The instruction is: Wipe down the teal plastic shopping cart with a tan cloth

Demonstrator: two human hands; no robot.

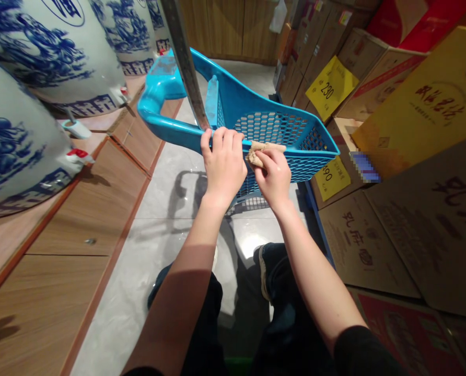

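A blue plastic shopping cart (283, 114) with mesh sides stands in front of me, its handle end to the left. My left hand (225, 169) is closed over the near rim, fingers hooked over the edge beside the foot of a metal pole (186, 62). Right next to it, my right hand (275, 176) pinches a tan cloth (258, 147). The cloth is folded over the same rim and bunched under my fingers. My right fingertips are partly hidden in its folds.
Large blue-and-white ceramic jars (60, 57) with small taps stand on wooden cabinets (80, 209) at left. Stacked cardboard boxes (358, 250) with yellow price signs (330, 89) line the right side, close to the cart. A glossy tiled floor (139, 250) runs between them.
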